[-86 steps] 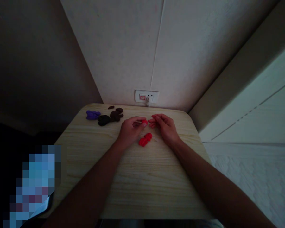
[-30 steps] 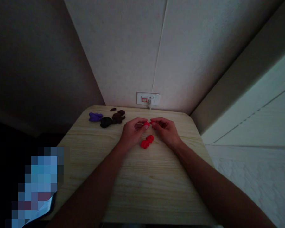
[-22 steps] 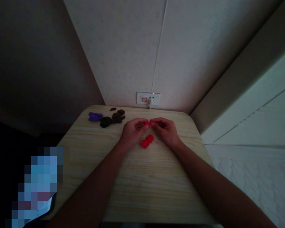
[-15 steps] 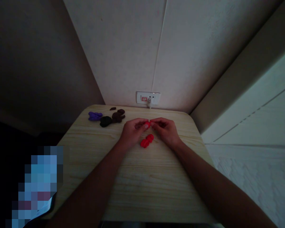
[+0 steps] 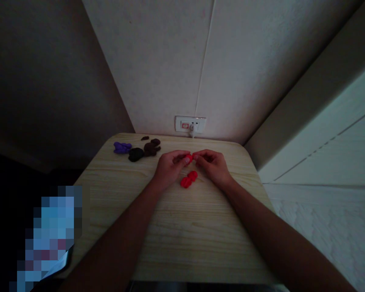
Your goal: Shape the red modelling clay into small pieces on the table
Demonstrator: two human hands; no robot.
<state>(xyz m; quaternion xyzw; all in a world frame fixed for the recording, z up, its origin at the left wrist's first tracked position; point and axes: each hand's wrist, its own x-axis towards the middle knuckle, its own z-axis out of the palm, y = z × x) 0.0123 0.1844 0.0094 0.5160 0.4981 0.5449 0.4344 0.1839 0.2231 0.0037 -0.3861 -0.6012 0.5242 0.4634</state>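
Observation:
Between my two hands is a small piece of red modelling clay [image 5: 188, 159]. My left hand [image 5: 170, 165] pinches it between thumb and fingers. My right hand [image 5: 212, 163] is closed in a pinch at the clay's right side, with a bit of red showing at its fingertips. Just below the hands, two joined red clay lumps [image 5: 189, 179] lie on the wooden table [image 5: 182, 231]. The fingers partly hide the held piece, so its full shape cannot be made out.
At the table's back left lie purple clay [image 5: 122, 147], black clay [image 5: 136, 154] and dark brown clay [image 5: 151, 148]. A wall socket [image 5: 190, 124] with a white plug sits behind the table. A pixelated bright screen [image 5: 53, 231] is at the lower left.
Both hands stay in nearly the same place around the red clay, with only slight finger movement. The whole view has shifted very slightly.

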